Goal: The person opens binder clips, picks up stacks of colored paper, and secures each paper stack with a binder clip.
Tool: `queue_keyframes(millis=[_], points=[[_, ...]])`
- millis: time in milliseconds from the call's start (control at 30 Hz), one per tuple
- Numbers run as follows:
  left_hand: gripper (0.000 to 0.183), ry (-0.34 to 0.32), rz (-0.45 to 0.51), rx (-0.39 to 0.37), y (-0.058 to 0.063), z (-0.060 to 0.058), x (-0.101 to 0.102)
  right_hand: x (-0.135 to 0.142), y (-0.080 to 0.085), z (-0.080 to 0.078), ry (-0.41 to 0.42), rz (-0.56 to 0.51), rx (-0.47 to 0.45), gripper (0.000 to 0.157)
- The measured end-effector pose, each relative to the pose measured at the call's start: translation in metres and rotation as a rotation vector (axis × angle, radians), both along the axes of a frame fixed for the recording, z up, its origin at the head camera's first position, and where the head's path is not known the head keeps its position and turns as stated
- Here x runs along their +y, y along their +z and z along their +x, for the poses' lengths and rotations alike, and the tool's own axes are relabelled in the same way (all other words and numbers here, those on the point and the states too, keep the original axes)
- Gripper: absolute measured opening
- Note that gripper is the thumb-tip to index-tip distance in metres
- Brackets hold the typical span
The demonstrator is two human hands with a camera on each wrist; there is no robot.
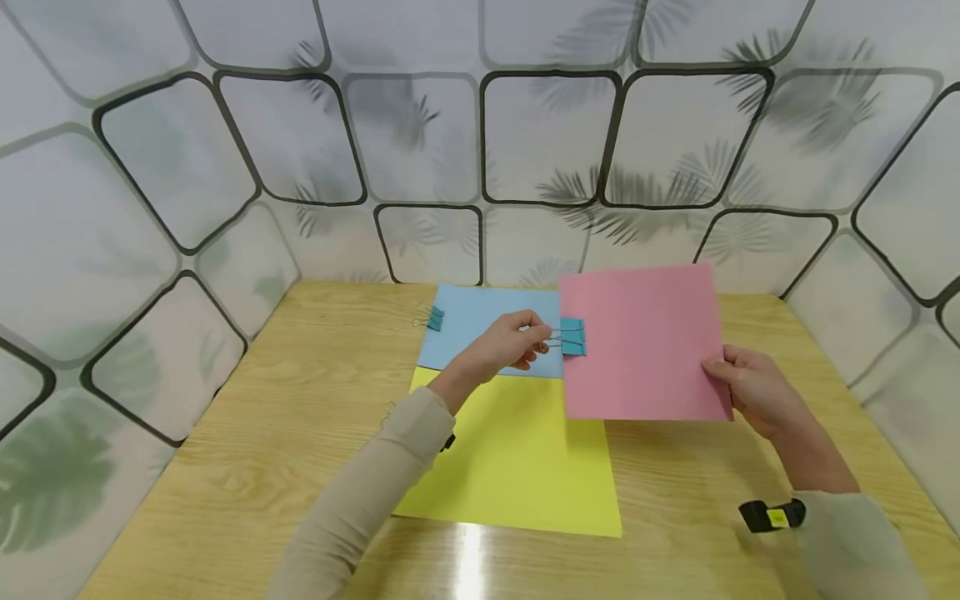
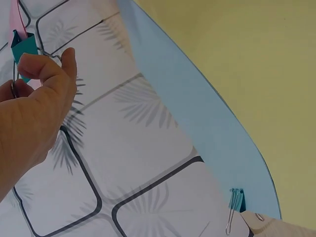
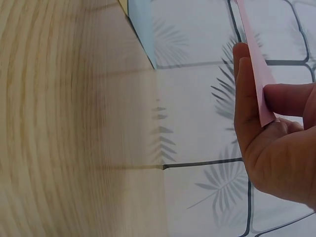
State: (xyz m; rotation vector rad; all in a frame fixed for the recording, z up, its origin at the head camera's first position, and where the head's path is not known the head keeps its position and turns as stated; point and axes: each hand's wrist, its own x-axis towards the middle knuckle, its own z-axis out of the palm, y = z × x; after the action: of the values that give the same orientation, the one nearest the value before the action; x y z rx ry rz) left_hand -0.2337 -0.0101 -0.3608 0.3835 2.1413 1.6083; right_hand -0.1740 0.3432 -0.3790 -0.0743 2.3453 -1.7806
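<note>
A pink sheet of paper (image 1: 645, 350) is held up over the table, its lower edge casting a shadow below. On its left edge sits a teal binder clip (image 1: 573, 337), jaws over the paper and wire handles pointing left. My left hand (image 1: 517, 342) pinches those handles between thumb and fingers; the left wrist view shows the clip (image 2: 24, 52) from the side. At the opposite edge my right hand (image 1: 757, 392) grips the sheet, thumb on the near face and fingers behind. Beneath the left forearm lie a blue sheet (image 1: 495, 304) and a yellow sheet (image 1: 517, 467).
Another teal binder clip (image 1: 435, 318) bites the blue sheet's left edge. A wire loop (image 1: 387, 412) shows beside the yellow sheet's left edge, partly hidden by the sleeve. The wooden table (image 1: 255, 467) meets a patterned wall covering (image 1: 420, 142) at the back and sides.
</note>
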Motion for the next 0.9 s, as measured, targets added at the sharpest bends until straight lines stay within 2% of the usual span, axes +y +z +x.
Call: queue_keyframes(millis=[100, 200, 400, 667, 900], points=[[0.024, 0.011, -0.009, -0.015, -0.004, 0.0, 0.002, 0.002, -0.003, -0.001, 0.001, 0.036, -0.005, 0.045], [0.024, 0.005, -0.007, -0.027, -0.007, 0.0, 0.006, 0.005, -0.006, 0.0, 0.007, 0.035, -0.006, 0.05], [0.027, 0.004, -0.005, -0.047, -0.012, 0.002, 0.016, 0.014, -0.01, 0.002, 0.004, 0.0, -0.015, 0.05], [0.026, 0.024, 0.019, -0.105, -0.018, 0.004, 0.04, 0.031, -0.013, 0.008, 0.006, 0.076, -0.047, 0.056], [0.022, 0.054, 0.043, -0.095, -0.026, 0.007, 0.062, 0.05, -0.017, 0.01, 0.006, 0.093, -0.076, 0.062]])
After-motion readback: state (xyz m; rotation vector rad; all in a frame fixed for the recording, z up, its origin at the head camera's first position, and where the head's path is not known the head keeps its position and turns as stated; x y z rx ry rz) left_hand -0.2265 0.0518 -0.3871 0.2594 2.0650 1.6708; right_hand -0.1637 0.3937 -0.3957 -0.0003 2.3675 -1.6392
